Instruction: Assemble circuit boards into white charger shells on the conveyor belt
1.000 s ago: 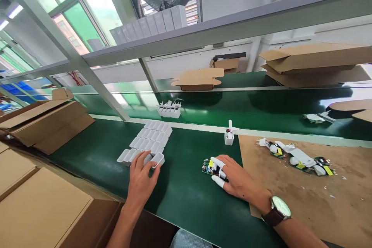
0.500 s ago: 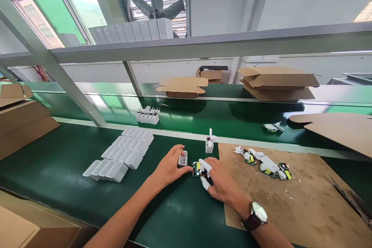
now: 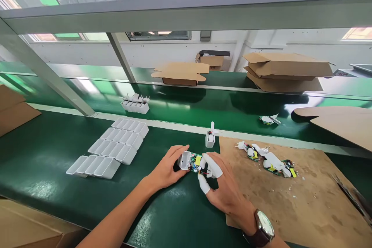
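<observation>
At the left of the frame, rows of white, open-topped rectangular plastic cases lie on the dark green table. Behind them, a cluster of white cases with parts projecting from the tops stands on the green strip.

At centre, the left hand is closed to a narrow grip, fingers above and thumb below, around a single white plastic case. Its open end faces right. Directly adjoining is a green circuit board with a yellow component, also at centre. The right hand, white coverings on thumb and forefinger, holds the board at its right end.

Change noted: half a second ago the case stood slightly apart from the board; now the board's left end is at the case's mouth. Finding: the two parts are in line and meeting. Depth of entry, if any, cannot be determined.

Right of centre, a white case with a protruding white piece stands upright near the right hand. Further right, a brown cardboard sheet carries several green boards with white parts. A dark, slender metal tool lies at the right edge.
</observation>
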The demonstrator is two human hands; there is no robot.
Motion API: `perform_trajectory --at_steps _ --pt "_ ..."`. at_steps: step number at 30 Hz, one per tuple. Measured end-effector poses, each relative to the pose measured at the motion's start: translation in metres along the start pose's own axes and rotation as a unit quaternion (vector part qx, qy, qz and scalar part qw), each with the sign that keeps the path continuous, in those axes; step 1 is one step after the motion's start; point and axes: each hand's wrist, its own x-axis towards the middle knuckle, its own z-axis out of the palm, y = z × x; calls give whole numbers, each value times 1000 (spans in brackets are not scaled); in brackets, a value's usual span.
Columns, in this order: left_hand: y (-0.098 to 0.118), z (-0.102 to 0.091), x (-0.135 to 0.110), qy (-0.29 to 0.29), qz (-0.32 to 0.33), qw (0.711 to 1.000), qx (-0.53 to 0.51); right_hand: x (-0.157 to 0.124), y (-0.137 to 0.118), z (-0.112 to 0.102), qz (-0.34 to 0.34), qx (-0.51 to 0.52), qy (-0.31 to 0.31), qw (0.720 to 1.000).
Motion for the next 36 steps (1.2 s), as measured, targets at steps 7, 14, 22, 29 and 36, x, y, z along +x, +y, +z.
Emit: perform_trajectory --at_steps 7,14,22,29,36 --pt "-1 7 -2 22 100 993 55 -4 -2 1 -67 -49 -14 996" --pt "4 7 0 28 134 989 63 -4 0 4 -76 -34 -2 997" --pt "4 11 -1 30 142 988 61 -1 -2 3 -88 -46 10 995" --pt "4 12 -1 30 144 987 59 -4 2 4 -68 -40 -14 997" --pt "6 10 -1 25 138 989 51 1 -1 1 -57 -40 -17 997"
